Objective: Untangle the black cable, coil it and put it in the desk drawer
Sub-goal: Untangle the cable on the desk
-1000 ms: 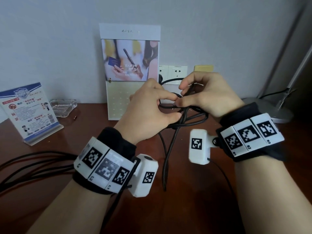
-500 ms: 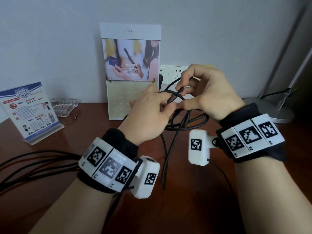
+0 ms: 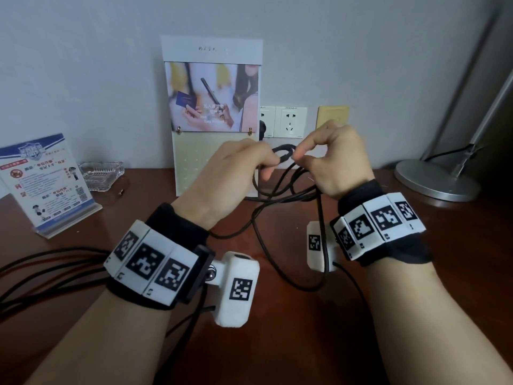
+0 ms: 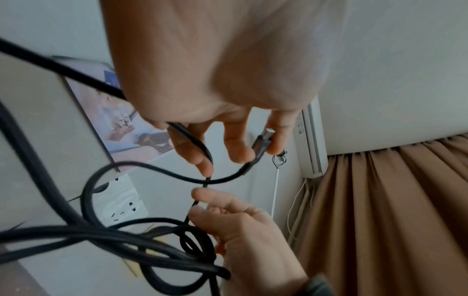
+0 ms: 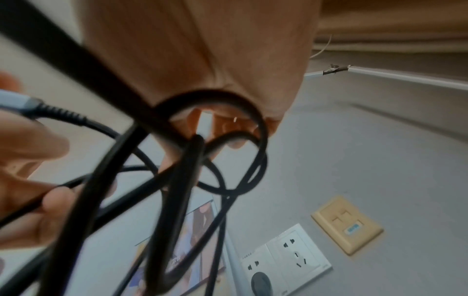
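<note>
A brown wooden desk point(image 3: 277, 343) fills the lower part of the head view, set against a pale grey wall point(image 3: 83, 65). A tall white display card point(image 3: 212, 87) with a printed photo stands upright at the back of the desk, against the wall. To its right, on the wall, are white power sockets point(image 3: 290, 122) and a small yellow wall plate point(image 3: 333, 116). At the far right sits the round silver base of a lamp point(image 3: 435, 180). At the left edge stands a blue and white printed sign point(image 3: 41, 184) in a clear holder, with a glass ashtray point(image 3: 101, 175) just beside it.

Both hands are raised above the desk in front of the display card, each wrist wearing a black band with white marker blocks. The left hand point(image 3: 230, 173) has its fingers curled and pinches the black cable point(image 3: 280, 195); in the left wrist view one finger and the thumb hold the cable's plug end point(image 4: 262, 145). The right hand point(image 3: 337, 159) is close beside it, its thumb and forefinger pinching a strand of the same cable, with more loops gathered in its palm. The cable is still tangled, hanging in loose loops between and below the hands, down toward the desk. More black cables point(image 3: 41, 268) trail across the desk at the left edge.
</note>
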